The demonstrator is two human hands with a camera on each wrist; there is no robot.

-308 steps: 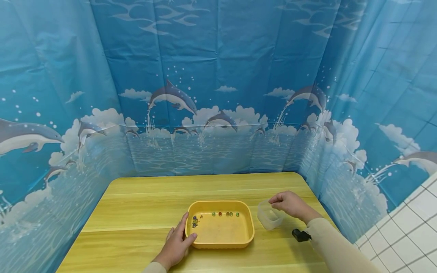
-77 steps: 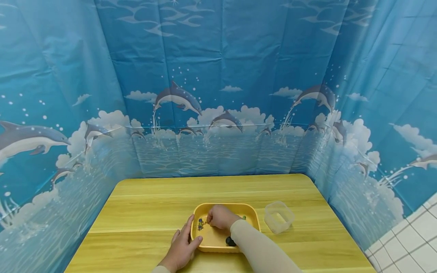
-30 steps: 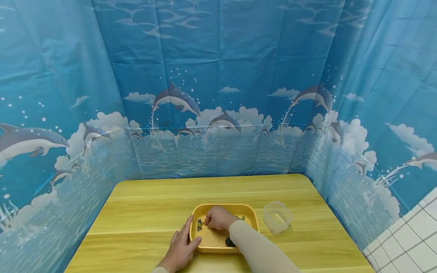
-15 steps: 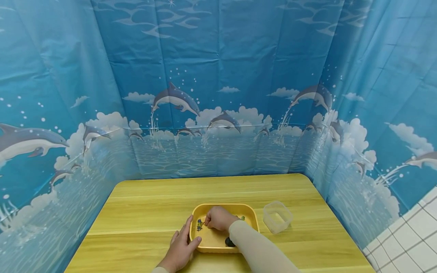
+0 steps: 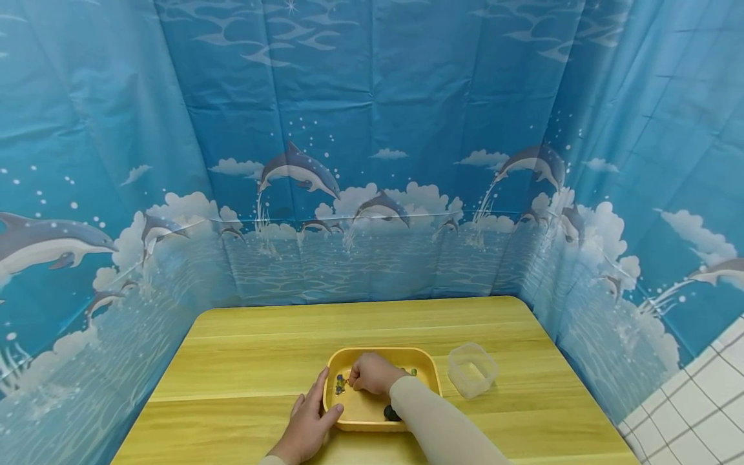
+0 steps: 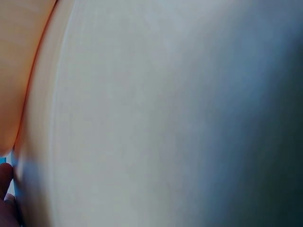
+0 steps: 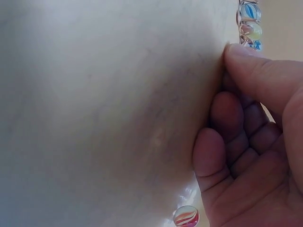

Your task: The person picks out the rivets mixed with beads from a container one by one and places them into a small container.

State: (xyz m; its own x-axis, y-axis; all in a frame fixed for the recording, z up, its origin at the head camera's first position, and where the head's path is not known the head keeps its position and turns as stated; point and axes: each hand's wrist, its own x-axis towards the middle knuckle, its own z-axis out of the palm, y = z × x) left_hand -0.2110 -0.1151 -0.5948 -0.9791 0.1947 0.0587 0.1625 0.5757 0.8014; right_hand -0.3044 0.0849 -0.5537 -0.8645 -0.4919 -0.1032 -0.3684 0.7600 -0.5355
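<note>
A yellow tray (image 5: pixel 430 373) stands on the table. My left hand (image 5: pixel 308 420) lies along its left wall with straight fingers, thumb reaching over the near left rim. Inside the tray, my right hand (image 5: pixel 373 374) has its fingers curled, thumb and fingertips together at a small orange-red piece (image 5: pixel 347 382), mostly hidden. Just left of it lies a cluster of small blue and yellowish glass beads (image 5: pixel 340 385), shown as clear beads (image 7: pixel 251 23) beyond the thumb tip in the right wrist view. A swirled marble (image 7: pixel 186 216) sits below that hand; a green marble (image 5: pixel 414 372) shows behind the wrist.
A clear plastic box (image 5: pixel 473 370) stands on the table right of the tray. The black wrist camera (image 5: pixel 392 413) under my right wrist overlaps the tray's near side. A blue dolphin curtain (image 5: pixel 372 258) hangs behind and beside the wooden table (image 5: pixel 244 361).
Since the oldest frame my right hand has gone from the plastic box into the tray, beside the bead cluster. Over the last second it barely moves; my left hand stays at the tray.
</note>
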